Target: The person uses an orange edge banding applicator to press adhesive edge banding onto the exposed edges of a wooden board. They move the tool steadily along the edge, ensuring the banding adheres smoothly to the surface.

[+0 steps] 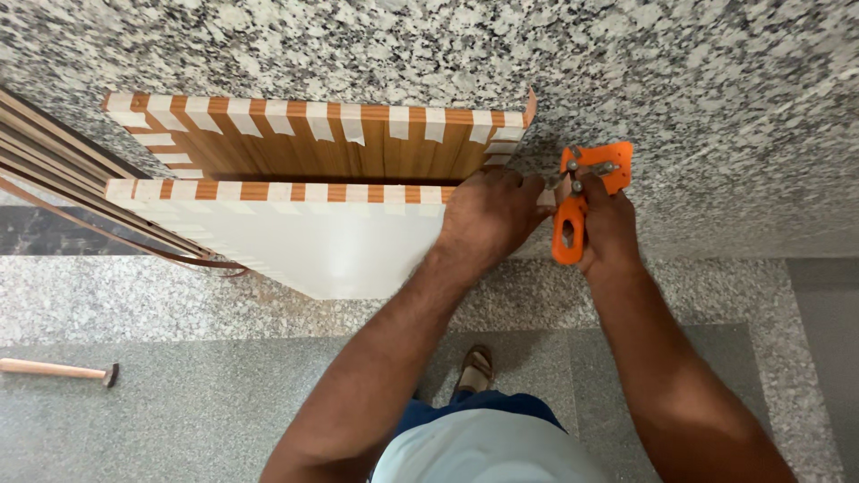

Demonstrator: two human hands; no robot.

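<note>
Hands at bench | your left hand [488,215] presses stiff board [331,246] edge | right hand [604,224] clenched round light orange trimmer [573,210] handle.

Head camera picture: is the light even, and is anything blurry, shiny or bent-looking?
In the head view the light is soft and even, with only faint shadow under the white panel; a mild sheen shows on that panel; the left hand and the right hand on the orange trimmer tool look sharp; the hammer lies slightly soft near the edge.
</note>
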